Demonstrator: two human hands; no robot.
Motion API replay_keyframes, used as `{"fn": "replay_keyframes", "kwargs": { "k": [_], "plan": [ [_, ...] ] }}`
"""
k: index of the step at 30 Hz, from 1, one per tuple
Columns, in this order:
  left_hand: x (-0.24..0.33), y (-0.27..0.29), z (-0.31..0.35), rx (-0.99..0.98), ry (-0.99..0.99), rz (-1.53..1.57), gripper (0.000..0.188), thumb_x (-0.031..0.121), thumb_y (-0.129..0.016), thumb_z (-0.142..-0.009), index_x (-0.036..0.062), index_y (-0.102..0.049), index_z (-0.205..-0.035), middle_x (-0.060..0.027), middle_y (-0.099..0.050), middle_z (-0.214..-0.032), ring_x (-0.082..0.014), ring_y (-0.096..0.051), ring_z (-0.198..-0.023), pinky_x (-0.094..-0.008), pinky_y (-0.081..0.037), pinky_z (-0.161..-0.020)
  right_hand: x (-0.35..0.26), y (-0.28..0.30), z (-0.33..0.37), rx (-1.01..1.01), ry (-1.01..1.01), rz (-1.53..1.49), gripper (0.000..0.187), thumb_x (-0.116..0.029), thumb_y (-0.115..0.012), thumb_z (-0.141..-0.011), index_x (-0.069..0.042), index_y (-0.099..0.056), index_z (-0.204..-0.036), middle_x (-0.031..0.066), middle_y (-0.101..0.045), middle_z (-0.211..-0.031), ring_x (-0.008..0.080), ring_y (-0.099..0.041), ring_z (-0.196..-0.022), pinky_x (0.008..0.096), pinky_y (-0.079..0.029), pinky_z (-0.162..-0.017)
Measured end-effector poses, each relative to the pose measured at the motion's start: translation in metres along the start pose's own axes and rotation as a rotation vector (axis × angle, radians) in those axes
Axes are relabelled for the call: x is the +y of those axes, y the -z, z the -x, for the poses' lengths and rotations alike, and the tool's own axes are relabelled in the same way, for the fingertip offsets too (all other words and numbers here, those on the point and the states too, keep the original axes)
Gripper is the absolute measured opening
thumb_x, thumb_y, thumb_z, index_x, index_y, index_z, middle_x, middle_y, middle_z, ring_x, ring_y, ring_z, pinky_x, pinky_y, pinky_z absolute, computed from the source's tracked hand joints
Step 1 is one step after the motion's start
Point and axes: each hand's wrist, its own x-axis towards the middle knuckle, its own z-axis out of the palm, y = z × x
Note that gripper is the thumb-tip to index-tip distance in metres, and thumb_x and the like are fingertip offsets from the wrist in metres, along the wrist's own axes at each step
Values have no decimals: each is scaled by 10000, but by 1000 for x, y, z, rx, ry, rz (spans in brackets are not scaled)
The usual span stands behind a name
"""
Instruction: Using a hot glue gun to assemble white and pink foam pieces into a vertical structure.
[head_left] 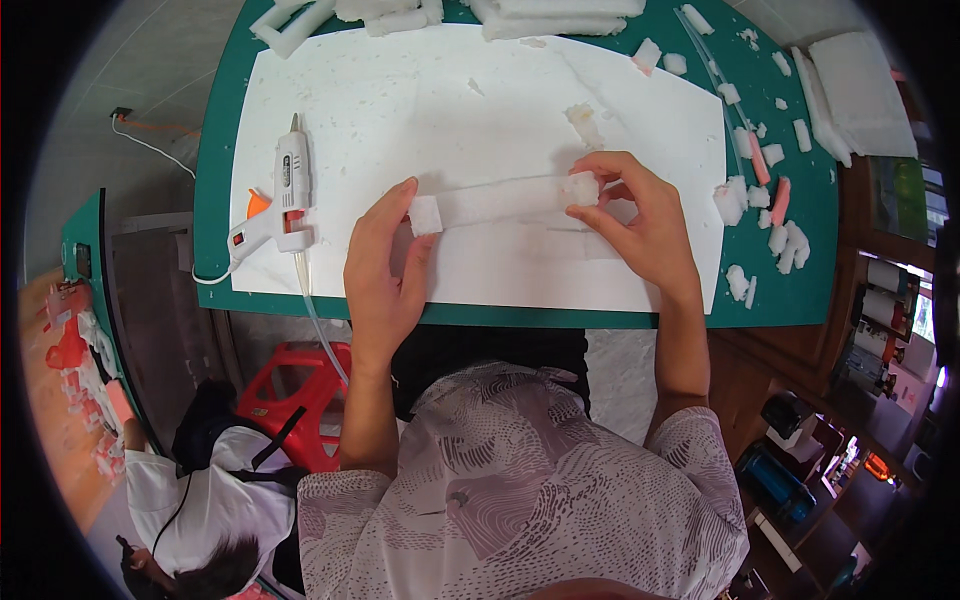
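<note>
Holding a white strip by its two ends, stretching it sideways over the white sheet, closer to the near edge of the green surface than to the far edge. Curving the left hand into a half-open C around the blocky left end, placing thumb below and fingers above, hiding some fingertips behind the strip. Pinching the ragged right end between thumb and forefinger of the right hand, leaving only a narrow gap there and tucking the other fingers partly out of sight. Fading along the middle into the pale sheet, making the strip's lower outline hard to trace and leaving any contact between strip and sheet impossible to tell.

Seeing a glue gun on the sheet near the left edge, losing its cord past that edge, and following its clear stick over the near edge toward the left forearm. Seeing pads along the far edge, cut off by the top of the view. Finding pink and white scraps strewn by the right edge. Glimpsing a red stool beyond the near left corner, partly covered by a co-worker.
</note>
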Motion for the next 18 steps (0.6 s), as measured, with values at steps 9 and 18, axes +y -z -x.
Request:
{"fn": "replay_keyframes", "kwargs": {
  "k": [9, 18],
  "plan": [
    [5, 1, 5, -13, 154, 124, 435, -15, -663, -870, -17, -594, -1300, -173, -648, -1274, -322, -617, -1169, -376, -467, -1007, 0, 0, 1, -14, -51, -2, 431, -55, -813, -775, -57, -643, -1171, 61, -708, -1060, 148, -601, -816, 279, -532, -768],
    [3, 0, 6, 11, 141, 135, 444, -2, -670, -878, -25, -581, -1312, -183, -653, -1259, -311, -622, -1163, -363, -471, -995, 3, -1, 0, 5, -12, -19, 481, -61, -827, -757, -70, -642, -1201, 62, -715, -1064, 148, -585, -785, 273, -528, -762]
  ]
}}
